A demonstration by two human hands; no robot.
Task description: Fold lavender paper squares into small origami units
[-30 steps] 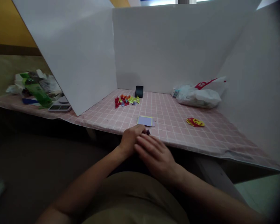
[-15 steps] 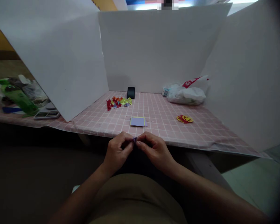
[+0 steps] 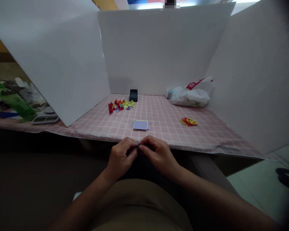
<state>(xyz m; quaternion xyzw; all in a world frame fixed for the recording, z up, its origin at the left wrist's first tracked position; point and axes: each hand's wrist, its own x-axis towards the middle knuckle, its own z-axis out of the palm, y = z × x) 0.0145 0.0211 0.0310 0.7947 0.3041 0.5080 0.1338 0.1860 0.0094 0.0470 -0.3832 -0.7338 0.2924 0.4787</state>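
Just off the table's front edge, my left hand (image 3: 122, 154) and my right hand (image 3: 159, 154) meet fingertip to fingertip. Between them they pinch a small folded piece of purple paper (image 3: 138, 144), mostly hidden by the fingers. Straight ahead lies a stack of square paper sheets (image 3: 140, 125), purple on top with yellow showing at its edges. Farther back on the left sits a cluster of small folded paper figures (image 3: 120, 106) in red, orange, yellow and purple.
The table (image 3: 159, 112) has a pink checked cover. On it are a black phone-like object (image 3: 133, 95), a white plastic bag (image 3: 190, 97) and red and yellow cut-outs (image 3: 189, 121). White boards (image 3: 159, 51) enclose three sides. Outside the left board are a scale (image 3: 45, 119) and a green bottle (image 3: 18, 104).
The fingers have closed further over the purple paper, so less of it shows. The view has shifted slightly to the right, and a dark object appears on the floor at right.
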